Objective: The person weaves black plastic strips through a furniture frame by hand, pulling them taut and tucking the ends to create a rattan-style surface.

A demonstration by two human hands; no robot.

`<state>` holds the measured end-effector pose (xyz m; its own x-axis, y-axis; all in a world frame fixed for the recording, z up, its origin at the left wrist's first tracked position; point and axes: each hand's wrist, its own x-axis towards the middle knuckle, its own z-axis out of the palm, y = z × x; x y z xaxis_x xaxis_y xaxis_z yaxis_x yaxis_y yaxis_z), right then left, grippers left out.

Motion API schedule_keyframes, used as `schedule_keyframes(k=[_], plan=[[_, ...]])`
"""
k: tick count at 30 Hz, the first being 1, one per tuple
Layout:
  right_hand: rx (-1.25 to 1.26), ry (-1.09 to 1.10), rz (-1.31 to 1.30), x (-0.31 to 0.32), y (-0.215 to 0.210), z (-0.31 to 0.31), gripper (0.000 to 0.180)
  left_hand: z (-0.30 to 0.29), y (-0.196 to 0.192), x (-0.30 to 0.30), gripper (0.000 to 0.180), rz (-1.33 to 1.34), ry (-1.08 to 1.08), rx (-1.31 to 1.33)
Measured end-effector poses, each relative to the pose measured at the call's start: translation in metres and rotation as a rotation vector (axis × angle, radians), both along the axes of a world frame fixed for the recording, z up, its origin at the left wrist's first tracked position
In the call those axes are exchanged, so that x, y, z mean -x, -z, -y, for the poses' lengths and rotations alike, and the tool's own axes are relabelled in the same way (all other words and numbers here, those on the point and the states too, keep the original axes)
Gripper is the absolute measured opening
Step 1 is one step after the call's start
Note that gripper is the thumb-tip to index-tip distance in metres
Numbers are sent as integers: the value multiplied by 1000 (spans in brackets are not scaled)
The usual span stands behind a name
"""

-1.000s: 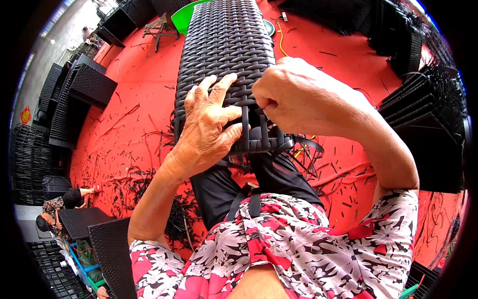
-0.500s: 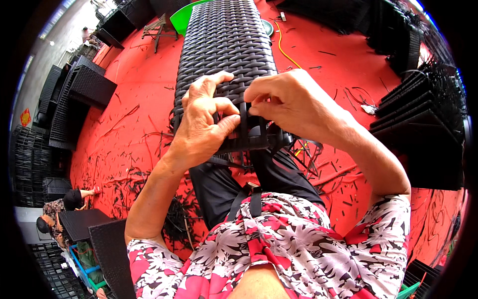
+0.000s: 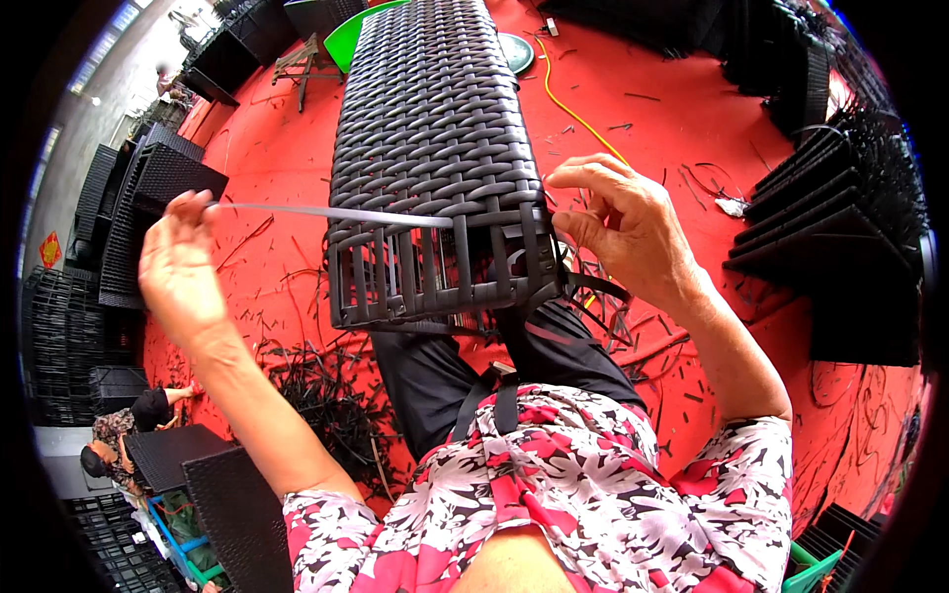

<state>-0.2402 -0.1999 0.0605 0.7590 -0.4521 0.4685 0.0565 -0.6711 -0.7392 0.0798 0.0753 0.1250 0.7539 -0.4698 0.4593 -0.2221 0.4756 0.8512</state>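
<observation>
A long black woven wicker piece (image 3: 435, 128) stretches away in front of me. At its near end the weave stops, and bare upright strips cross an open frame. My left hand (image 3: 183, 262) is out to the left, its fingers closed on the end of a flat plastic strip (image 3: 336, 212). The strip runs taut from that hand into the upright strips of the wicker. Beside the piece's right edge is my right hand (image 3: 633, 217), fingers curved and thumb apart, with nothing visible between them. Its fingertips are close to the edge; I cannot tell if they touch.
Dark strip scraps (image 3: 336, 415) litter the red floor (image 3: 267, 148). A yellow cable (image 3: 578, 114) lies to the right. Behind the wicker are a green container (image 3: 341, 44) and a round dish (image 3: 516, 52). Black woven panels (image 3: 820, 237) stand stacked at right; another person (image 3: 114, 440) is at lower left.
My left hand has swung from the wicker far to the left, drawing the strip out. My right hand has moved off the weave to its right edge, and its fingers have opened.
</observation>
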Motion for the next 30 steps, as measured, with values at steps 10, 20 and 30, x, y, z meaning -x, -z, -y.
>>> schedule_keyframes(k=[10,20,30], plan=[[77,-25,2,12,1,11,23,-25,10,10,39,704,-988,-377],[-67,-118,57,-2,0,-7,14,111,13,160,16,1175,140,-603],[64,-167,-9,-1,-1,-6,17,126,31,163,18,1193,198,-739]])
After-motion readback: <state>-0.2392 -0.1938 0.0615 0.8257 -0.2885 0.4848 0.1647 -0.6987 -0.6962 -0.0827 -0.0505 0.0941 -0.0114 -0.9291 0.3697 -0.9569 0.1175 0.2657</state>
